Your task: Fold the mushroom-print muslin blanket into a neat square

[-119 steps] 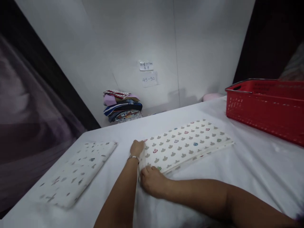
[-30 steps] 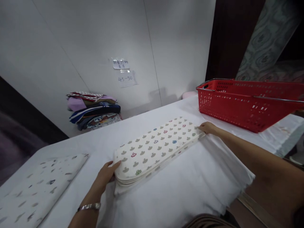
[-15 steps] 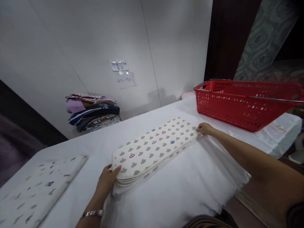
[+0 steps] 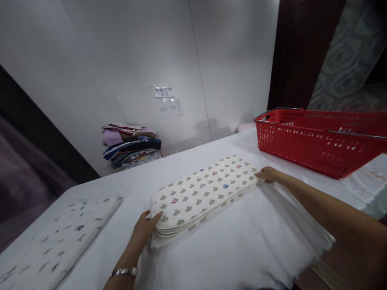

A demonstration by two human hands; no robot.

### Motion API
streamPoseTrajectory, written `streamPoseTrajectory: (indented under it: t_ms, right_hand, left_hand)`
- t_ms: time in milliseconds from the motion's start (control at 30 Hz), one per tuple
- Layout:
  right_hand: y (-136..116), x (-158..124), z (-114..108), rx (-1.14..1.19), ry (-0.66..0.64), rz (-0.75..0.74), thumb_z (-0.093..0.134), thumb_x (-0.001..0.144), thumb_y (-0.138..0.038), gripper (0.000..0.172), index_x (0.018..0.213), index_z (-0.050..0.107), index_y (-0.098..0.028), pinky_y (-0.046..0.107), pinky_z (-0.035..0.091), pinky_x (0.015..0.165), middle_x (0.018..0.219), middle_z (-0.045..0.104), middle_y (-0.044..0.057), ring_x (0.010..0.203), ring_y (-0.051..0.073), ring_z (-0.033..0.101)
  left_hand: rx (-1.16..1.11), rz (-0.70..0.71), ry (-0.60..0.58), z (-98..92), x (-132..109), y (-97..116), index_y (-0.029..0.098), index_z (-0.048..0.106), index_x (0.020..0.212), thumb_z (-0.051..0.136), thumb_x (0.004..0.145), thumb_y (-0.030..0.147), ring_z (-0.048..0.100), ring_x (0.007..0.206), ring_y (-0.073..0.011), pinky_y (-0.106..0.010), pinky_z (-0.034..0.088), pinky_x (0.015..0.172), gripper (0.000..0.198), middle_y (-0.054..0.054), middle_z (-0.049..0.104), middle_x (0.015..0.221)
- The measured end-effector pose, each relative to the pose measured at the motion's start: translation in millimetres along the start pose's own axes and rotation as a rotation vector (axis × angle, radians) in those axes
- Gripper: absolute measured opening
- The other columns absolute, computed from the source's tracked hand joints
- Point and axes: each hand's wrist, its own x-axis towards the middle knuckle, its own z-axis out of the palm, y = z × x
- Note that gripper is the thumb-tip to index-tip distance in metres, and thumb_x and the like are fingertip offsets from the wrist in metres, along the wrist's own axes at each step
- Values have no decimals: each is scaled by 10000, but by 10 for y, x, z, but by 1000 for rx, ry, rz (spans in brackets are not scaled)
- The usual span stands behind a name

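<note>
Since four seconds earlier, the right hand (image 4: 270, 174) has been shifted from the left end of the cloth (image 4: 207, 189) to its right end. Desk (image 4: 136, 181): cloth laid between basket (image 4: 302, 150) and second cloth (image 4: 66, 239). Cloth: folded long, layers fanned at near left corner. Left end is held by the left hand (image 4: 144, 229), right corner pinched by the right. Judged best squared under light, even tension.

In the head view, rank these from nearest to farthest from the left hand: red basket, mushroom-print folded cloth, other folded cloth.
1. Mushroom-print folded cloth: the left hand touches its left end.
2. Other folded cloth: apart, to the hand's left.
3. Red basket: farther back, on the right.
</note>
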Motion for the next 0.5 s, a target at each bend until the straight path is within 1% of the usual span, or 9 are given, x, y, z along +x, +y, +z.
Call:
streamPoseTrajectory:
  t_ms: [100,233,300,400,500]
  right_hand:
    - [-45,3,30,63,-17,38,588,815,-378,257,677,541,-167,249,357,420,454,472,-12,426,130,463]
    - [-60,-34,31,145,-15,49,635,776,-377,244,694,517,-179,228,344,388,482,455,-28,434,111,439]
    - [-34,-98,27,177,-29,31,661,756,-360,243,681,505,-188,209,345,386,498,454,-32,451,100,435]
    - [31,-212,35,181,-97,19,680,737,-336,254,634,504,-184,200,340,371,489,469,-21,445,96,434]
    - [47,-236,43,154,-136,29,704,711,-331,249,629,536,-167,211,377,380,508,524,5,463,117,483]
  left_hand:
    - [50,42,-24,7,-128,28,58,433,1337,693,665,461,637,1006,-338,-413,513,859,826,-198,643,1136]
    - [30,111,-49,-24,-216,16,87,418,1340,651,699,364,636,1013,-296,-356,519,859,736,-149,650,1135]
    - [17,108,-22,-66,-206,-16,96,380,1366,620,720,358,634,1019,-291,-353,520,857,738,-146,639,1149]
    - [18,82,-14,-104,-151,-99,89,345,1385,595,727,351,628,1035,-305,-374,513,869,751,-163,623,1174]
    - [17,97,-18,-77,-93,-192,77,386,1347,585,705,320,632,1018,-334,-394,515,860,714,-178,638,1150]
